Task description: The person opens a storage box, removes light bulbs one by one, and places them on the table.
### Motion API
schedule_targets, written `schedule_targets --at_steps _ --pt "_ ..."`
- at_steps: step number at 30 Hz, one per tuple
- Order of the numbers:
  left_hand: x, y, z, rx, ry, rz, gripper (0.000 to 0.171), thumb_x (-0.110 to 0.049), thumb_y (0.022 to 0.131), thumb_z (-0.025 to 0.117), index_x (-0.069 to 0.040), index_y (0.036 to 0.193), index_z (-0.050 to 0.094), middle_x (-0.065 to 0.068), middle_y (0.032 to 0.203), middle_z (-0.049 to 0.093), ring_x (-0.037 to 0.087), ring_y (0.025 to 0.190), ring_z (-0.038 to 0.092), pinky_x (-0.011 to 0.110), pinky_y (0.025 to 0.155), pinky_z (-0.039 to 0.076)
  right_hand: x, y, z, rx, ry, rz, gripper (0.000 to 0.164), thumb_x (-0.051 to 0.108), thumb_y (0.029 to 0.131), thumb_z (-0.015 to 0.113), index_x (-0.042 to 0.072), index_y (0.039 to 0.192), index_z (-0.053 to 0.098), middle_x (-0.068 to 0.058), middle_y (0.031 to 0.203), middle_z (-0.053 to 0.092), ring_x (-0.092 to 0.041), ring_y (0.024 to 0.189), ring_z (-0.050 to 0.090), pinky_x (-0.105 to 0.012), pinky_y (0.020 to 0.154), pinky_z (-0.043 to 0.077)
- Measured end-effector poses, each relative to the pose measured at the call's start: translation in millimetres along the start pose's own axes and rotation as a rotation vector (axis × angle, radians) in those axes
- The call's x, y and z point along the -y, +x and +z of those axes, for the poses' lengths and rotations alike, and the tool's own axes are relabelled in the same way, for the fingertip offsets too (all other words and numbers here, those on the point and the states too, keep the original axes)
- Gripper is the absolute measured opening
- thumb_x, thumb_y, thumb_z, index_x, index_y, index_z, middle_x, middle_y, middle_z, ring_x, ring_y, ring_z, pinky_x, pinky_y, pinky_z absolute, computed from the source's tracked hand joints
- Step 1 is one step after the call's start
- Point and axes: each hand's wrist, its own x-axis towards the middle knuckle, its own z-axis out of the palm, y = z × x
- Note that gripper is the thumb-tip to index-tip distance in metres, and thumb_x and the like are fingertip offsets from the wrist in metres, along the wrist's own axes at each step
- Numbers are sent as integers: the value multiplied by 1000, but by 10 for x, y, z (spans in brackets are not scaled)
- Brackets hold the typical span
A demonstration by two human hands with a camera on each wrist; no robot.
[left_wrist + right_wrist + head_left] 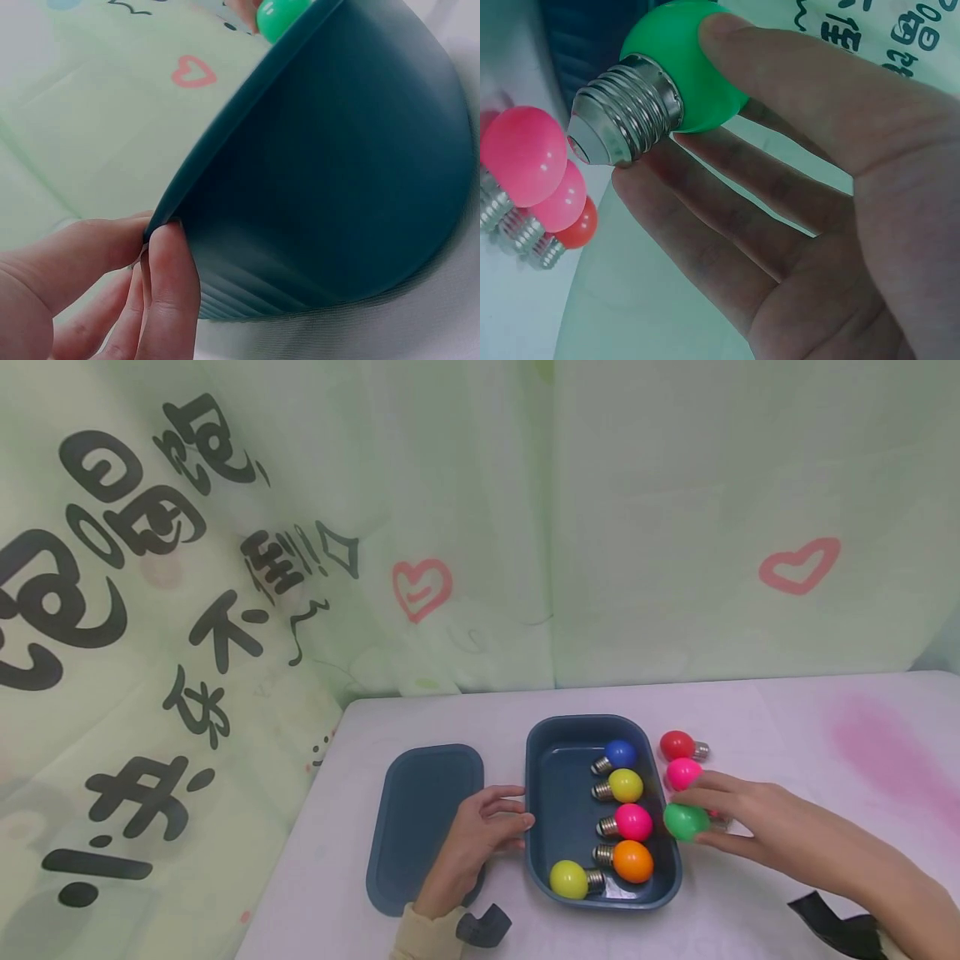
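Note:
My right hand holds a green light bulb by its round globe, just beyond the right wall of a dark blue plastic box. In the right wrist view the thumb presses on the green globe, and its silver screw base points away to the left. My left hand pinches the left rim of the box between thumb and fingers; the left wrist view shows this grip on the box wall up close. Inside the box lie a blue bulb, an orange bulb, a pink bulb and two yellow bulbs.
Right of the box, a red bulb and pink bulbs lie on the white tablecloth, partly behind my right hand in the head view. A flat dark blue lid lies to the left. A printed curtain hangs behind the table.

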Motion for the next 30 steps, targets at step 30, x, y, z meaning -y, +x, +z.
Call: schedule_targets --at_steps 30 --pt "26 25 -2 -18 30 -20 45 -15 84 80 -10 126 64 6 104 72 17 84 71 32 72 61 -298 -50 255 105 41 138 47 30 72 87 16 113 72 -5 112 68 -22 92 67 -38 74 61"
